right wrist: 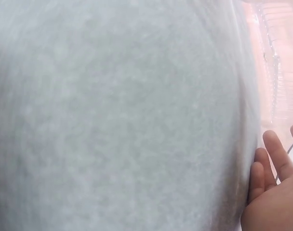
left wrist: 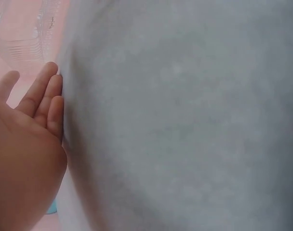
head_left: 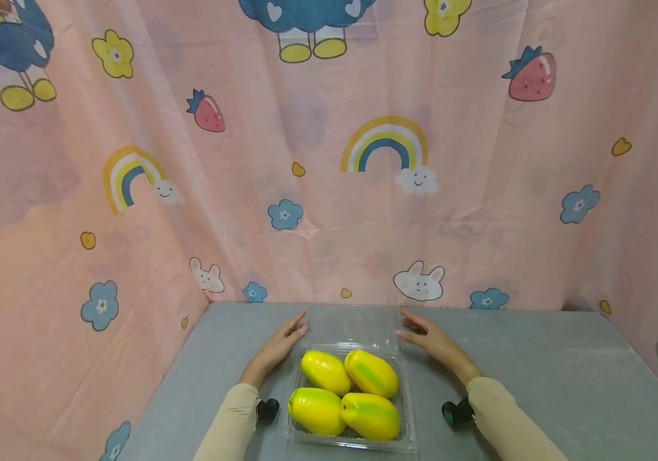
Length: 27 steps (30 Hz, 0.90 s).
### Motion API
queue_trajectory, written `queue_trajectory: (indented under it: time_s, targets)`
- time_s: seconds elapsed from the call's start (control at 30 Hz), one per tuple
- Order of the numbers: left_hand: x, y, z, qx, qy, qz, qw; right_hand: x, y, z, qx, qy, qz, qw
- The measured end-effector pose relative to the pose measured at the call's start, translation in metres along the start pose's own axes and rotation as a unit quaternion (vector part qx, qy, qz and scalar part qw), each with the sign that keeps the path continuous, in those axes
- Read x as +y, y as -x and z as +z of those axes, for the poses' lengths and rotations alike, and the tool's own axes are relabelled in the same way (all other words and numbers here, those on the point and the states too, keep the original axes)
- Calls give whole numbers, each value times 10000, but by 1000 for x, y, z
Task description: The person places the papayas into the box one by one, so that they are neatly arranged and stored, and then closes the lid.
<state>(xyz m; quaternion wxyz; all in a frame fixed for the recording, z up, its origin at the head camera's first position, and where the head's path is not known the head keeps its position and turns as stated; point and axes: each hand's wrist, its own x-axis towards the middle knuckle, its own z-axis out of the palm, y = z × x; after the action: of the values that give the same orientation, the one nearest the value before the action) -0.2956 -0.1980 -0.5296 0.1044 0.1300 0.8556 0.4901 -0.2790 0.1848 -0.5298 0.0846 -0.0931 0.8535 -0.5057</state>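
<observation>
A clear plastic clamshell box [head_left: 411,442] lies on the table with its lid [head_left: 352,325] raised at the back. Several shiny yellow fruits with green streaks, like mangoes or papayas [head_left: 370,416], fill its base. My left hand [head_left: 278,347] is beside the lid's left edge, fingers extended. On the lid's other side is my right hand [head_left: 434,340], its fingers pointing inward and loosely bent. Whether either hand touches the lid I cannot tell. Both wrist views show the hands with spread fingers near the clear plastic lid [left wrist: 21,48], holding nothing.
The grey tabletop [head_left: 536,371] extends to both sides of the box. A pink printed curtain [head_left: 329,256] hangs along the back and sides of the table. Dark wrist-worn devices [head_left: 458,412] sit at both sleeve cuffs, close to the tabletop.
</observation>
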Motion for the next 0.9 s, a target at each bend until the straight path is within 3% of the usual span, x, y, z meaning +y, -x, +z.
queue_trajectory:
  time_s: [0.23, 0.63, 0.9]
  targets:
    - [6, -3, -2, 231, -26, -180, 9996, -4, 1, -3, 12, 31, 37, 10000]
    - [21, 3, -7, 201, -78, -160, 9996, -10, 3, -4, 26, -20, -16, 10000]
    - [25, 5, -13, 238, 64, 83, 9997, -18, 7, -7, 61, 39, -28, 10000]
